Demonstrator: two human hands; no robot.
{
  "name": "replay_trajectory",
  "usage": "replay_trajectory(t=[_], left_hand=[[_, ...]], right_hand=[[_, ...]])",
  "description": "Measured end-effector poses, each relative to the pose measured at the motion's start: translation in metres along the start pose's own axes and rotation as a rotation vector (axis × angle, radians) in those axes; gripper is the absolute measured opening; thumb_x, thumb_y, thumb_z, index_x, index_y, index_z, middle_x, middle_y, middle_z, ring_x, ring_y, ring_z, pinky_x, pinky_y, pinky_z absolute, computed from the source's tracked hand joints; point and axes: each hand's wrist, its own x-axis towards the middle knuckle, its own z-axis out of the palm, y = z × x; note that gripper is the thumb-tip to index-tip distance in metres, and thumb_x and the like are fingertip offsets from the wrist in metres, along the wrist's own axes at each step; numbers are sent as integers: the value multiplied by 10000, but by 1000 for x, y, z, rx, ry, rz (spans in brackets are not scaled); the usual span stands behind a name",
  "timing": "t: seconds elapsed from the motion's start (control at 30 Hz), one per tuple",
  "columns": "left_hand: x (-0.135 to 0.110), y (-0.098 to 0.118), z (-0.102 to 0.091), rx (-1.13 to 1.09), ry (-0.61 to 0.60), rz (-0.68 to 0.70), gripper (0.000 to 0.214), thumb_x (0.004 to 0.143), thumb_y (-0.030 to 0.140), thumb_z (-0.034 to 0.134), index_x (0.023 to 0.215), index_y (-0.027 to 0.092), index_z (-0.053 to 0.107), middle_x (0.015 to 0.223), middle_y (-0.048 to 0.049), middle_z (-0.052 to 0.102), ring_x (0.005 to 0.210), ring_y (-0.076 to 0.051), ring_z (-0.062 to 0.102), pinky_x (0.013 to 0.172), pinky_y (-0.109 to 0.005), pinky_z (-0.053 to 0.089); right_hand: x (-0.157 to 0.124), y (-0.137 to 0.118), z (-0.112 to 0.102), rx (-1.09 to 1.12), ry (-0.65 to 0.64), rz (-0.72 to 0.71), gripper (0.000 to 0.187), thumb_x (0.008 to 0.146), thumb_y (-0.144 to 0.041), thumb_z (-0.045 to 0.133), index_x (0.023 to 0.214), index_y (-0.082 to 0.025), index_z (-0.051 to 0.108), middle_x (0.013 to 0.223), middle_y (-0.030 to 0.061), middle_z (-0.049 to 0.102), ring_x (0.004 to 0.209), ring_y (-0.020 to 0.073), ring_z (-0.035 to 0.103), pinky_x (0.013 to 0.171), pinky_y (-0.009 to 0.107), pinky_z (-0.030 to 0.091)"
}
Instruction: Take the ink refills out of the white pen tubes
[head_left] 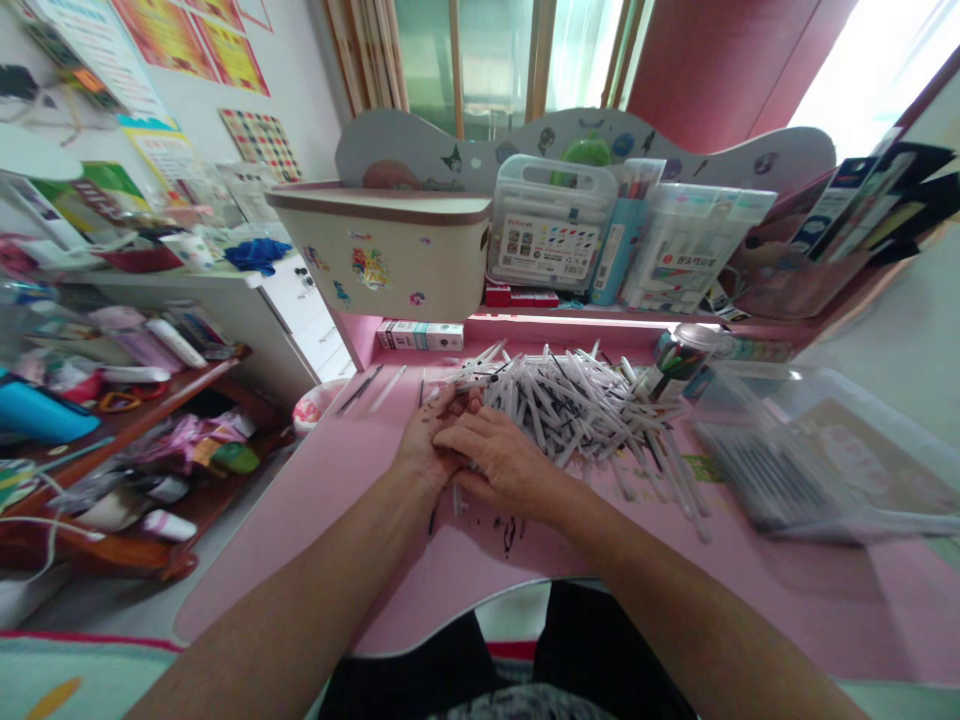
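Note:
A big heap of white pens with black tips (577,405) lies on the pink desk (315,500). Both hands meet at the heap's left edge. My left hand (429,440) has its fingers curled around a few white pens. My right hand (499,462) lies partly over the left, fingers bent and pinched on a pen whose end sticks out below it. Small black caps or bits (508,528) are scattered on the desk just in front of my hands.
A clear plastic box (817,460) holding pens sits to the right. A round tin of coloured pens (679,358) stands behind the heap. Marker cases (551,225) and a cream bin (386,250) fill the shelf. A cluttered wooden rack (127,430) stands left.

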Motion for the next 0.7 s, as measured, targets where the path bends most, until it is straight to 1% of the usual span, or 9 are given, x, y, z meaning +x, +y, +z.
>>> replay_trajectory(t=[0.1, 0.23, 0.3, 0.37, 0.43, 0.5, 0.57, 0.63, 0.7], left_hand=[[-3, 5, 2, -14, -17, -16, 348, 970, 179, 450, 765, 66, 708, 587, -79, 682, 529, -134, 656, 559, -220, 558], [-5, 5, 3, -33, -12, -34, 309, 957, 176, 478, 797, 60, 715, 604, -79, 696, 536, -135, 660, 564, -224, 561], [-5, 5, 4, -42, -6, -24, 316, 957, 162, 465, 787, 60, 710, 599, -84, 692, 536, -138, 659, 570, -226, 565], [-6, 7, 7, -59, -10, -2, 338, 967, 150, 438, 773, 58, 699, 602, -91, 689, 544, -134, 661, 570, -213, 564], [-8, 14, 10, -85, -37, 44, 352, 980, 147, 413, 780, 63, 691, 607, -87, 688, 554, -125, 661, 555, -196, 557], [-8, 26, 11, -113, -66, 127, 356, 988, 153, 399, 794, 78, 687, 608, -75, 689, 548, -117, 653, 531, -188, 548], [-6, 39, 9, -124, -60, 230, 347, 986, 157, 405, 778, 103, 677, 627, -66, 704, 537, -114, 645, 515, -190, 540], [-3, 50, 5, -107, -45, 325, 332, 981, 171, 421, 759, 125, 664, 632, -49, 709, 516, -111, 632, 491, -193, 522], [1, 57, 1, -75, -30, 395, 311, 972, 180, 439, 749, 136, 651, 617, -35, 702, 483, -107, 609, 459, -191, 490]], right_hand=[[1, -4, -2, 38, 39, -13, 330, 832, -173, 604, 1161, -175, 577, 1198, 95, 651, 1180, 215, 545, 1093, 413, 367], [1, -5, 0, 40, 38, 6, 360, 840, -317, 649, 1160, -169, 578, 1196, 112, 640, 1184, 239, 536, 1089, 448, 372], [0, -4, 1, 30, 29, 6, 317, 852, -235, 606, 1163, -182, 579, 1185, 99, 637, 1192, 229, 526, 1096, 439, 369], [-1, -4, -1, 49, 53, -4, 366, 822, -112, 547, 1178, -190, 572, 1189, 88, 628, 1196, 213, 518, 1094, 416, 375], [-2, -1, -7, 109, 151, 26, 385, 810, -76, 518, 1175, -191, 566, 1171, 85, 621, 1149, 203, 536, 1043, 390, 418], [-4, 3, -16, 175, 317, 134, 264, 858, -120, 507, 1098, -200, 582, 1084, 70, 622, 1038, 191, 566, 947, 364, 462], [-5, 10, -25, 206, 492, 275, 111, 911, -192, 496, 967, -213, 590, 959, 41, 609, 922, 178, 570, 860, 342, 467], [-5, 18, -32, 203, 611, 390, 108, 933, -242, 492, 866, -218, 573, 864, 16, 578, 843, 168, 550, 806, 322, 448], [-6, 23, -36, 184, 651, 451, 171, 944, -271, 479, 799, -215, 551, 810, 5, 546, 801, 163, 525, 774, 309, 424]])
